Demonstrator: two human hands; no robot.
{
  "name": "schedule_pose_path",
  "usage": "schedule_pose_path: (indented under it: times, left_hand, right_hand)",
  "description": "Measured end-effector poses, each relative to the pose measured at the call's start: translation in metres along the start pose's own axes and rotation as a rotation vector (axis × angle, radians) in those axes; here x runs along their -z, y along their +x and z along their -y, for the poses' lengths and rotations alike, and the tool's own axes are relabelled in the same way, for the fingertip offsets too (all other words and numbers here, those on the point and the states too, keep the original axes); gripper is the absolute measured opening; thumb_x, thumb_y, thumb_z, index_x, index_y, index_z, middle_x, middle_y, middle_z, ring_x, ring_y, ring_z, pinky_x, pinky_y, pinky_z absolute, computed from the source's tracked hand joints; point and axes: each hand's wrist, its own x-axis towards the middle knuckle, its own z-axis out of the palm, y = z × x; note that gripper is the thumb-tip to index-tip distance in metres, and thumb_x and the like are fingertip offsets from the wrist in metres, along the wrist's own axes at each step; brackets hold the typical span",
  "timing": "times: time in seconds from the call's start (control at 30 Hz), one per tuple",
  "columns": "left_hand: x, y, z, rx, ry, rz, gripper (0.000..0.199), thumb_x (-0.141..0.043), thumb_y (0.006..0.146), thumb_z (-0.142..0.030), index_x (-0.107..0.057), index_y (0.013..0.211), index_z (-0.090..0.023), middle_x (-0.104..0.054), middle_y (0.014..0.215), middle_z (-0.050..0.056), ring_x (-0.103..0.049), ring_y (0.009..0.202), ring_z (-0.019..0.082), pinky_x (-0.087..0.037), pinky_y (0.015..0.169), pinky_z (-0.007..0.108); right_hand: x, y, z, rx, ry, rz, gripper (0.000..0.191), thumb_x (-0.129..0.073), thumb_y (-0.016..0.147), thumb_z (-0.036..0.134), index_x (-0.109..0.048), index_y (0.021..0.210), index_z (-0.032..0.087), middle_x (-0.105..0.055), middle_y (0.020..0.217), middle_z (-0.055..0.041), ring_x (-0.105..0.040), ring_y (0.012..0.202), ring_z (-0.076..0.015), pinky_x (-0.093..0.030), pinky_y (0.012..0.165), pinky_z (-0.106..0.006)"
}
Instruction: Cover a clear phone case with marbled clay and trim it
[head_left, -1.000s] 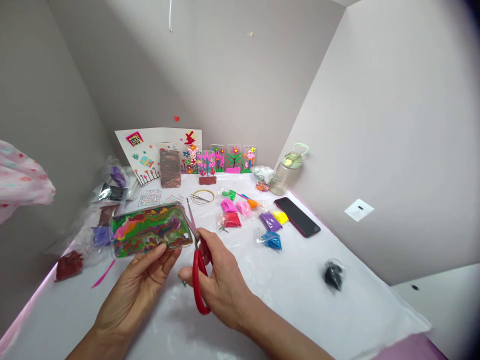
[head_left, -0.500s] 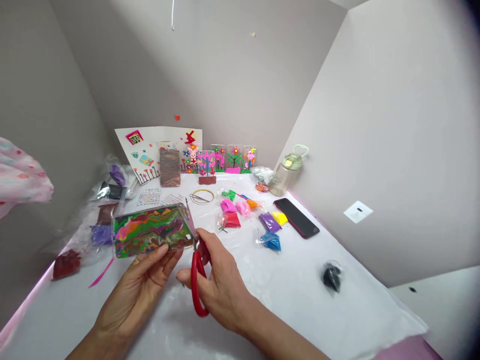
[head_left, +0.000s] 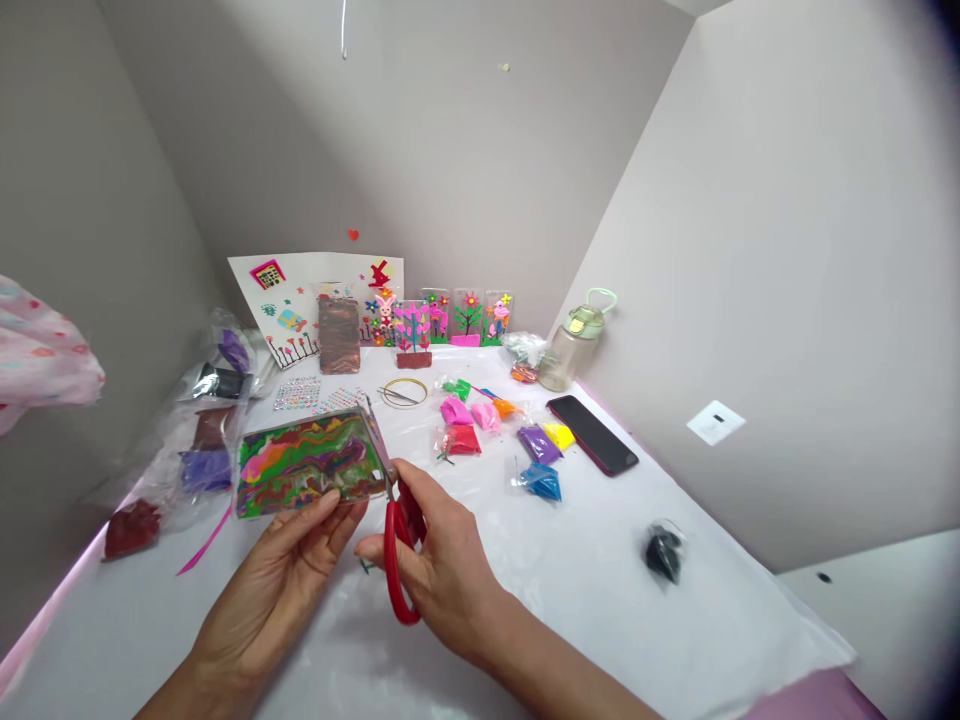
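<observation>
Presently, left hand pinches the near edge of a flat rectangular panel marbled green, brown and pink, held above the white-covered bench, while right hand grasps red-handled metal scissors, blades at the panel's right end, a clear plastic packet of red material lying beyond.

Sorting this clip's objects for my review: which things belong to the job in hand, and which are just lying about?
In the job:
- marbled panel, held in the left hand
- scissors, held in the right hand

Apparently just lying about:
- phone
- bottle
- black packet
</observation>
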Motion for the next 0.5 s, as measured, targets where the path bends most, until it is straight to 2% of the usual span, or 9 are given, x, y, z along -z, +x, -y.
schedule_pose_path:
  times: [0.23,0.5]
  left_hand:
    - [-0.0051,-0.0018,0.0009,0.002,-0.015,-0.05,0.041,-0.041,0.095,0.012,-0.077,0.091,-0.008,-0.082,0.087,0.012,-0.081,0.072,0.018,-0.069,0.067,0.028]
    - [-0.01,-0.0054,0.0008,-0.009,-0.024,-0.063,0.041,-0.041,0.095,0.012,-0.077,0.087,-0.008,-0.081,0.083,0.011,-0.08,0.069,0.018,-0.07,0.066,0.028]
  right_hand:
    - [-0.0017,-0.0005,-0.0023,-0.002,-0.024,-0.027,0.042,-0.07,0.089,0.044,-0.064,0.126,0.024,-0.053,0.081,0.0036,-0.043,0.069,-0.0129,-0.038,0.066,-0.024]
    - [-0.0019,0.0001,-0.0056,0.016,-0.053,-0.064,0.04,-0.069,0.09,0.046,-0.067,0.122,0.022,-0.055,0.079,0.0033,-0.045,0.067,-0.0126,-0.039,0.065,-0.023]
